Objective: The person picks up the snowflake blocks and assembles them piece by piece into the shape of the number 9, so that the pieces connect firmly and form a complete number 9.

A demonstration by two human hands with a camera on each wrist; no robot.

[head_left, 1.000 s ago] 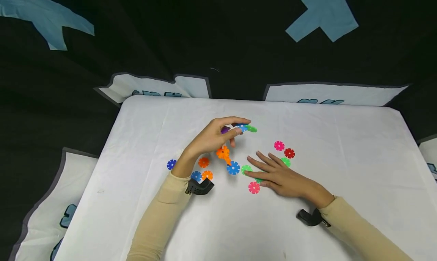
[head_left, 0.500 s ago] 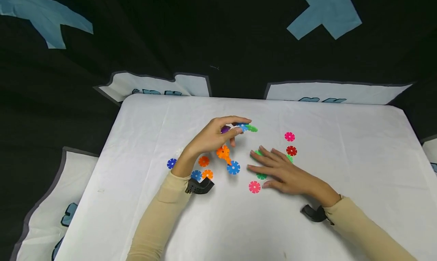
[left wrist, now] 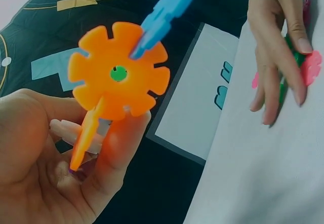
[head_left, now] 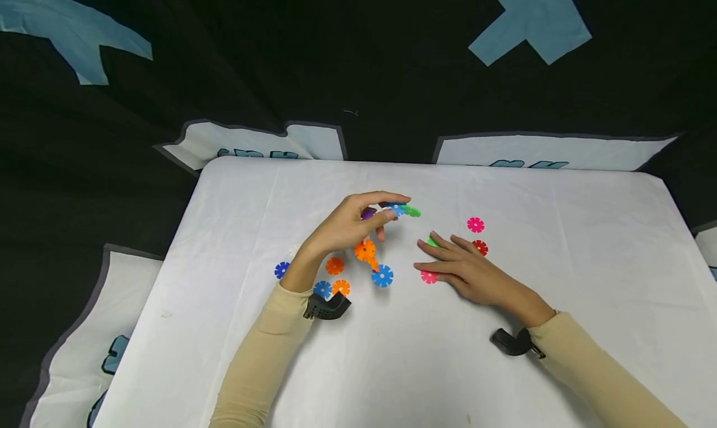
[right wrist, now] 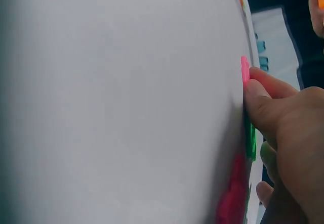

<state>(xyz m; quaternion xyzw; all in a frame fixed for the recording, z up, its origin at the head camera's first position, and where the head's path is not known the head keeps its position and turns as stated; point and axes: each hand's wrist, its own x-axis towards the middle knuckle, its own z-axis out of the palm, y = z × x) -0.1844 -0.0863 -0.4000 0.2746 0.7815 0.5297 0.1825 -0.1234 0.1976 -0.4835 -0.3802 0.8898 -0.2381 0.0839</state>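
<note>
Head view: loose discs (head_left: 335, 266) are lying at left; the left hand (head_left: 350, 223) is pinching joined discs (head_left: 365, 250), likely keeping them above the table (head_left: 437, 366). Right hand (head_left: 470, 267) is resting, fingers apart, over pink disc (head_left: 429, 278) and green disc (head_left: 432, 242), probably steadying them.

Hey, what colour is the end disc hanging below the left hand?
Blue. That disc shows best, nearly face-on, in the head view.

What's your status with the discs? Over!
Left grip holding joined discs. Right grip spread over pink disc, green disc. Nothing seen blocking either.
</note>
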